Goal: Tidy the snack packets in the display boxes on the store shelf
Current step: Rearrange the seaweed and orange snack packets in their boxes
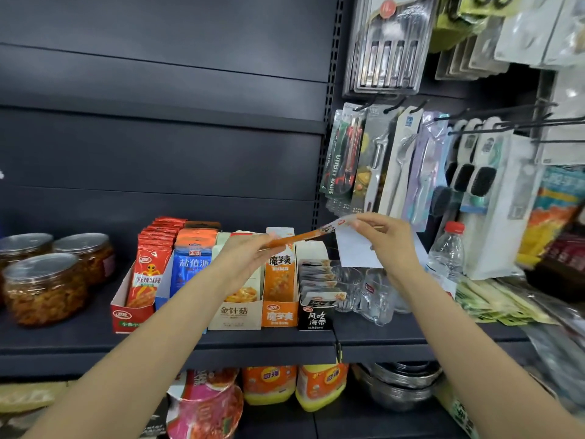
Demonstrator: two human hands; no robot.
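Observation:
Both hands hold one orange snack packet (pixel 308 235) flat and edge-on above the display boxes. My left hand (pixel 250 253) pinches its lower left end, and my right hand (pixel 384 237) pinches its white upper right end. Below it stands the orange display box (pixel 280 315) with matching orange packets upright inside. Along the shelf in a row sit a red box (pixel 131 313), a blue box (pixel 163 294), a cream box (pixel 235 315) and a black box (pixel 316 316) whose packets lie flat and stacked.
Clear jars of pickles (pixel 44 288) stand left of the boxes. Glass cups (pixel 372 294) and a water bottle (pixel 446 251) stand to the right. Kitchen tools (pixel 380 166) hang on hooks above right. Bottles and steel bowls (pixel 402 386) fill the lower shelf.

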